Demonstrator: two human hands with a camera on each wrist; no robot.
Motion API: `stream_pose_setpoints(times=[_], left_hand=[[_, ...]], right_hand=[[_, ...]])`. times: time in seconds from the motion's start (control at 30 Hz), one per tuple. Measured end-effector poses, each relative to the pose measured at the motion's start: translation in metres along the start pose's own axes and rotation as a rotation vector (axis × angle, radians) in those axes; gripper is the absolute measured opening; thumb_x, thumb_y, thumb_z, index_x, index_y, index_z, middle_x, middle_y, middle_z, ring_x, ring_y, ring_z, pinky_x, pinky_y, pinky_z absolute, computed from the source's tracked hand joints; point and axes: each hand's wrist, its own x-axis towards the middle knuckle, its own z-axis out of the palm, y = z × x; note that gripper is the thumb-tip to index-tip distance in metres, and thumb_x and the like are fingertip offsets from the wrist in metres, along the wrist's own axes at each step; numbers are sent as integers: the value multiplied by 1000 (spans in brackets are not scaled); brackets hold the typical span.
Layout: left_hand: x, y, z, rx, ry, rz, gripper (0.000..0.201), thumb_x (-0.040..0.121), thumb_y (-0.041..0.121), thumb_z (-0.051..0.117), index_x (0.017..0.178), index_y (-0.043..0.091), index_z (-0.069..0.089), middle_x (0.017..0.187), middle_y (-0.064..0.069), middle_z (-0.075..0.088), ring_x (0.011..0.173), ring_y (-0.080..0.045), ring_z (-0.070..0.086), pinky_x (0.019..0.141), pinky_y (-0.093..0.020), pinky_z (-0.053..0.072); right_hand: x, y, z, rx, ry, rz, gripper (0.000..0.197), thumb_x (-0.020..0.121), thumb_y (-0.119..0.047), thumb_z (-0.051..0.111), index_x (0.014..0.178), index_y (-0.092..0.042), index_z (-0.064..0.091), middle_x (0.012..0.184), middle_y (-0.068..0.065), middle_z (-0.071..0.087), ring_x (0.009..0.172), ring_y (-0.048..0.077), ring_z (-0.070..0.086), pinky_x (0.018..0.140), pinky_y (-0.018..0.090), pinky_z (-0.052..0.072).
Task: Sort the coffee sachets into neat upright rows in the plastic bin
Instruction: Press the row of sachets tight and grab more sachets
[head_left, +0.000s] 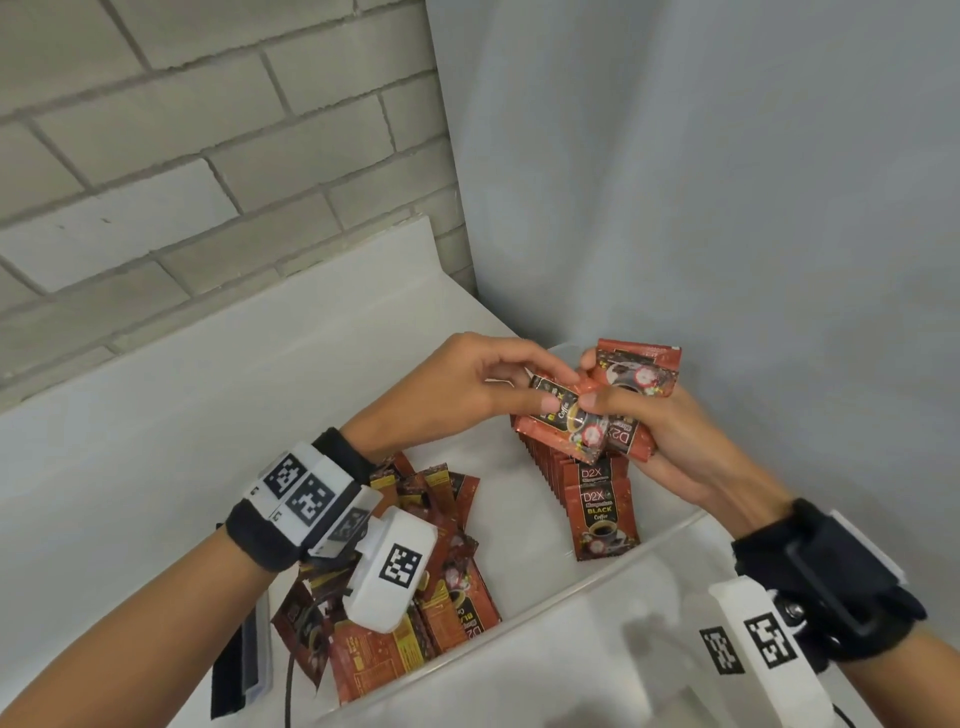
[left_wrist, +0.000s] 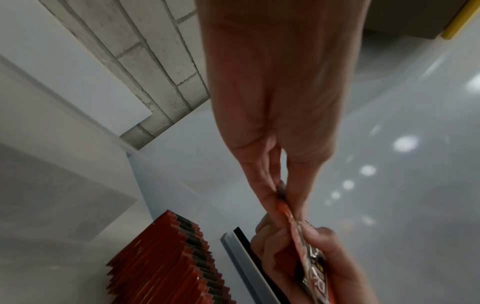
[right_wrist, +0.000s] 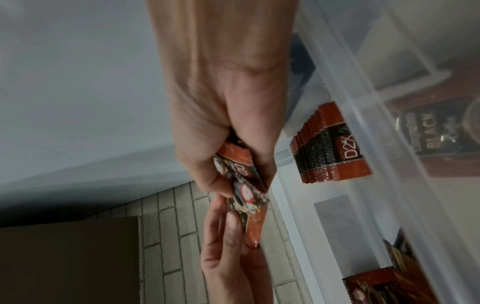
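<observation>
Both hands are up over the plastic bin (head_left: 613, 574) now: your right hand (head_left: 670, 447) is curled round a small bundle of sachets (head_left: 641, 376), and your left hand (head_left: 467, 387) pinches one more sachet (head_left: 569, 418) between thumb and fingertips, laying it against that bundle at a slant. You look to be squaring a handful before it joins the upright row (head_left: 576, 478) standing just below your hands on the bin's right side. To do this well, turn that slanted sachet until its printed face and top edge match the others, then tap the bundle's bottom edges level before you lower it. From the left wrist view the pinch sits right at the sachet's end, so slide your fingers (left_wrist: 270, 197) nearer its middle if it starts to flop. Set the bundle down against the front sachet of the row, faces the same way, and keep a finger on the row so it doesn't fan forward. The loose pile (head_left: 415, 597) lies jumbled on the bin's left side under your left wrist, so plenty is left to sort.
</observation>
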Motion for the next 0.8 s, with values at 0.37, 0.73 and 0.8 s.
stream_pose_setpoints(times=[0.37, 0.73, 0.8], left_hand=[[8, -15, 54, 458, -561, 315, 16, 78, 8, 71, 92, 2, 76, 80, -7, 71, 75, -8, 61, 72, 0, 37], [11, -35, 77, 891, -479, 569, 13, 67, 1, 77, 75, 1, 67, 83, -11, 51, 76, -24, 48, 58, -30, 39], [15, -37, 74, 961, -376, 645, 19, 60, 4, 82, 74, 6, 70, 81, -9, 53, 80, -21, 42, 59, -27, 31]], right_hand=[[1, -2, -1, 155, 187, -202, 10, 87, -13, 59, 97, -14, 56, 68, -2, 56, 63, 7, 59, 69, 22, 54], [0, -3, 0, 193, 187, -202, 9, 85, -18, 61, 90, -13, 56, 69, 0, 53, 64, 9, 58, 72, 22, 54], [1, -3, 0, 194, 197, -202, 7, 87, -17, 59, 90, -13, 56, 69, 0, 53, 63, 8, 57, 72, 21, 54]])
